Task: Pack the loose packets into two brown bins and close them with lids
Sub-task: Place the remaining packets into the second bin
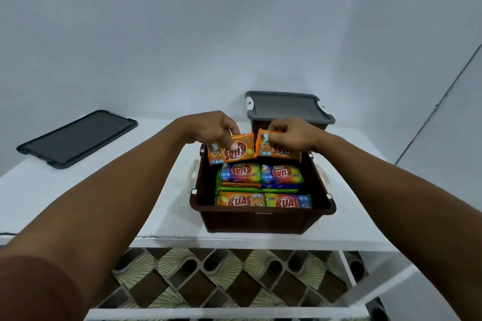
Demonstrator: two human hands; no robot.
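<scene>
Open dark-brown rectangular plastic bin (pixel 260 214) stands on the white table (pixel 161 190), near the front edge. Inside it, colourful "KUAT" snack packets (pixel 240 173) lie flat in rows, two across.

Left hand (pixel 211 129): fingers curled, thumb and fingertips pinching the first orange foil packet (pixel 234 154) near its top edge. The packet is held upright over the far-left end of the open bin.

Right hand (pixel 289 133): fingers curled, pinching the second orange foil packet (pixel 281 151) at its upper left corner, over the far-right end.

The two held packets are side by side, their inner edges almost meeting. Cannot tell whether their lower edges touch the bin's contents.

Behind the open bin stands a second brown bin (pixel 255 128) with a grey lid with white latches (pixel 287 108) on top.

A loose dark-grey flat lid (pixel 78 137) lies on the table at far left, well apart from both bins.
</scene>
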